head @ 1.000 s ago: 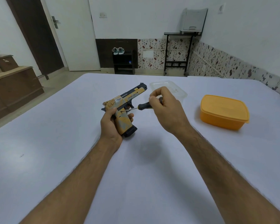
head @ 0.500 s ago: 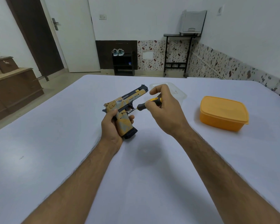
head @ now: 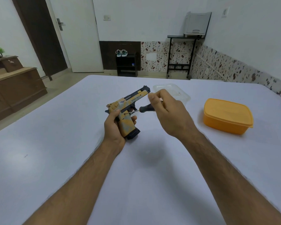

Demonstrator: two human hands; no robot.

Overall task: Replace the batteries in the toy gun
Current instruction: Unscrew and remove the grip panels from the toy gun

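Two bare forearms extend from the near edge over a white table (head: 55,159). The left hand (head: 114,127) is wrapped around the grip of the toy gun (head: 128,109), with the thumb lying across the rear of the frame and the fingertips showing on the far side of the grip. The gun is held above the table near its middle, grip base toward the camera, barrel pointing away and to the right. The body is yellow-orange with dark upper parts and a dark base plate. The right hand (head: 167,114) holds a screwdriver (head: 147,108) by its dark handle, fingers curled around it and the thumb raised above it. The thin metal shaft runs left from the handle, and its tip meets the side of the gun just above the grip. Just beyond the right hand, a clear plastic lid (head: 177,93) lies flat on the table. To the right, well apart from both hands, stands an orange plastic box (head: 227,116) with its own lid closed. Beyond the table's far edge are a white door (head: 78,34), a small dark shelf (head: 126,64) carrying a pair of shoes (head: 121,53), and a black stand (head: 180,57).
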